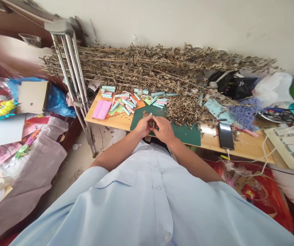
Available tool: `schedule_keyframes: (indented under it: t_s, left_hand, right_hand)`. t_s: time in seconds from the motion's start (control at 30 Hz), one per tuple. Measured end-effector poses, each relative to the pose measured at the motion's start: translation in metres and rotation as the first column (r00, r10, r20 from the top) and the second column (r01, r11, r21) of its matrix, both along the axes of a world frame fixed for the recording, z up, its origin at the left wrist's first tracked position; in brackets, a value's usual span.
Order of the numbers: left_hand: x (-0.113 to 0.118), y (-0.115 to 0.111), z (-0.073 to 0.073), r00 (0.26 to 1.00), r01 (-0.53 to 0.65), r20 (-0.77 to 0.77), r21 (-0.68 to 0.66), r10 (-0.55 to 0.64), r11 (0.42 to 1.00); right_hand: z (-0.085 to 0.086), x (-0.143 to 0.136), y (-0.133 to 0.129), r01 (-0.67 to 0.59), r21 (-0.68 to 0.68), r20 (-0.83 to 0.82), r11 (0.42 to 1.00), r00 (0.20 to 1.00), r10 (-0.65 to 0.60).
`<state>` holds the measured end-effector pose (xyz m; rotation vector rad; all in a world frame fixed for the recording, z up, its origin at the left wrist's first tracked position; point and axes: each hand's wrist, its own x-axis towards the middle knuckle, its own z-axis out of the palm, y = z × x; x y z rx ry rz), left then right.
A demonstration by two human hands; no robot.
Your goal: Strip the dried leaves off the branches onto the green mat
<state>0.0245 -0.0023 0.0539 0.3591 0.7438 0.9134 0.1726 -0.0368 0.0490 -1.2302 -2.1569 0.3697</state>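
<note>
Both hands meet over the front edge of the green mat (187,135). My left hand (143,126) curls round a small clump of dried leaves (152,123), and my right hand (164,129) closes on the same clump from the other side, thumbs and fingers nearly touching. Right of the hands, a loose heap of dried leaves (185,111) covers part of the mat. Blue and pink paper rolls (128,102) lie beyond and to the left, with a pink paper stack (102,109) near the table's left end.
Long dried stalks (136,65) line the wall. Metal crutches (72,68) lean at the table's left end. On the right are a phone (225,136) with a cable, purple string (246,112), a power strip (289,147) and a white plastic bag (273,89).
</note>
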Motion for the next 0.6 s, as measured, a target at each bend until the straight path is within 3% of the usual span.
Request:
schedule_keyframes:
  t_s: [0.13,0.3,0.43,0.6]
  left_hand:
    - [-0.0010,0.0008,0.0017,0.999,-0.032,0.003,-0.030,0.032,0.999]
    - [-0.0008,-0.0010,0.0052,0.999,-0.054,-0.004,-0.053,0.054,0.997]
    - [-0.0019,-0.0029,0.0074,0.998,-0.017,0.056,-0.044,0.019,0.999]
    - [-0.0017,-0.0075,0.0064,0.994,0.019,0.104,0.084,-0.027,0.996]
  right_hand:
    - [-0.0038,0.0013,0.0008,0.009,0.018,0.015,1.000,1.000,-0.010]
    - [-0.0076,0.0023,0.0004,0.103,-0.016,-0.080,0.995,0.991,-0.104]
    - [-0.0087,0.0022,0.0027,0.221,-0.098,-0.208,0.970,0.949,-0.237]
    - [-0.0100,0.0041,0.0093,0.309,-0.281,-0.357,0.909,0.845,-0.398]
